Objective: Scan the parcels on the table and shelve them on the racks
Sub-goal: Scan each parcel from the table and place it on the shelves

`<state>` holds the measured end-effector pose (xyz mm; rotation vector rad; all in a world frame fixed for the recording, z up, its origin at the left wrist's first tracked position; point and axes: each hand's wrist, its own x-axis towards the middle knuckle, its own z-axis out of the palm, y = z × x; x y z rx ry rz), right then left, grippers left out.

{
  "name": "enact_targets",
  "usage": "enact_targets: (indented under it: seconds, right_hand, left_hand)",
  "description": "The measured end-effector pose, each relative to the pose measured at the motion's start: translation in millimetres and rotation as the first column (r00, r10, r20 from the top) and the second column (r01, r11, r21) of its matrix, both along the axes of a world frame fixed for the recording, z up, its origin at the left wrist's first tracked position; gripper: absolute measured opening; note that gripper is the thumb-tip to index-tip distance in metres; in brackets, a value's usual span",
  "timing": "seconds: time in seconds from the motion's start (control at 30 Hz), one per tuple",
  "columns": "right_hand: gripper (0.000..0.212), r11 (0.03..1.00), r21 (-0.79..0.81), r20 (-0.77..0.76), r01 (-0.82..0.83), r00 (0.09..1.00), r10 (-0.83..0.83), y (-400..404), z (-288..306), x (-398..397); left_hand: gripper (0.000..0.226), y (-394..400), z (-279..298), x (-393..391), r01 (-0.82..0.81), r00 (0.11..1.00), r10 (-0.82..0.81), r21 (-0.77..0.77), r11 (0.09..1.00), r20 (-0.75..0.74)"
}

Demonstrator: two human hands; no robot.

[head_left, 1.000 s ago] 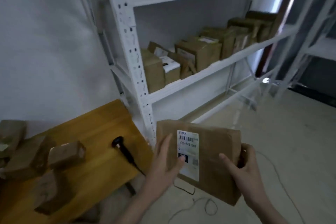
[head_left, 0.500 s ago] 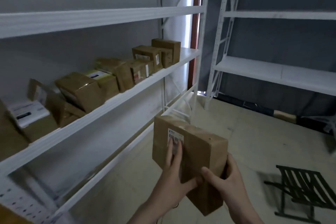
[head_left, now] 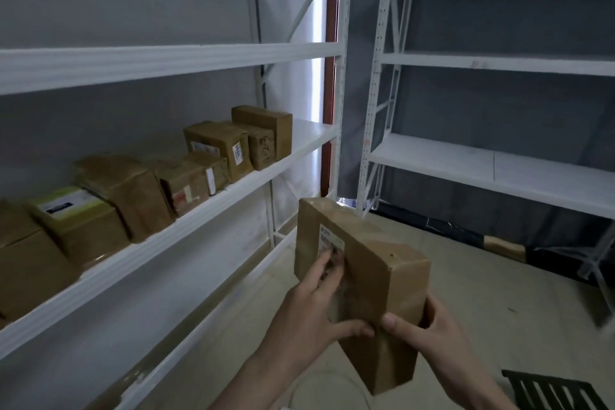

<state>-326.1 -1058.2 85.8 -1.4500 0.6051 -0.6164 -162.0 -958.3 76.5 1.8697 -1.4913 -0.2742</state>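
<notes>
Left hand (head_left: pixel 311 316): fingers spread flat over the label, thumb pinching the parcel's near edge.
Right hand (head_left: pixel 429 333): gripping the parcel's lower right corner.
Parcel (head_left: pixel 372 280): lower centre of frame, held a little higher than half a second ago.
Rack (head_left: pixel 213 203): left side, closer now, boxes (head_left: pixel 213 156) lined along its shelf.
Second rack (head_left: pixel 492 170): upper right.
</notes>
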Motion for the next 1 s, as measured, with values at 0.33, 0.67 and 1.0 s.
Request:
enact_targets:
  seconds: [0.33,0.67,1.0]
  right_hand:
    - [0.083,0.993,-0.104,-0.024,-0.061,0.998,0.059,-184.9,19.9,128.5]
    - [0.1,0.961,-0.247,0.036,-0.125,0.99,0.138,-347.9,21.8,240.2]
    - [0.064,0.852,-0.309,0.047,-0.422,0.889,0.456,-500.3,37.7,395.7]
  left_hand:
    - [0.085,-171.0,37.9,125.7,-0.017,0.942,-0.006,0.066,0.998,0.334]
    - [0.076,-320.9,37.7,220.8,-0.138,0.942,0.127,0.015,0.99,0.312]
    - [0.083,-433.5,55.0,320.5,-0.436,0.856,0.408,0.02,0.9,0.319]
